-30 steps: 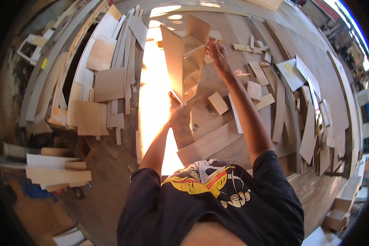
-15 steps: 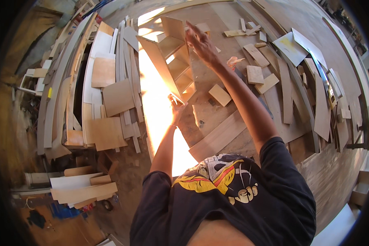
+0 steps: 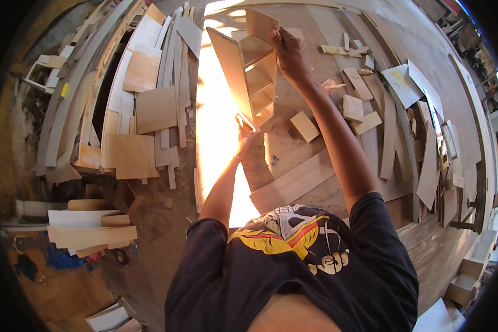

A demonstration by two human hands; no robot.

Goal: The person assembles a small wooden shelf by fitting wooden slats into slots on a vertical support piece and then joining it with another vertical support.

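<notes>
A small plywood shelf unit (image 3: 248,74) with open compartments stands tilted on the workshop floor in front of me. My left hand (image 3: 244,134) grips its near lower corner. My right hand (image 3: 289,52) reaches far forward and holds the unit's far upper edge. A bright patch of sunlight washes out the floor just left of the unit and part of my left forearm.
Stacked plywood sheets and strips (image 3: 144,110) lie to the left. A long board (image 3: 293,182) lies near my body. Small offcut blocks (image 3: 304,126) and more planks (image 3: 404,144) are scattered to the right. More boards (image 3: 88,227) sit at lower left.
The view has shifted, and the shelf unit now stands more upright and nearer the picture's middle. My right hand has stayed on its far edge, my left on the near corner.
</notes>
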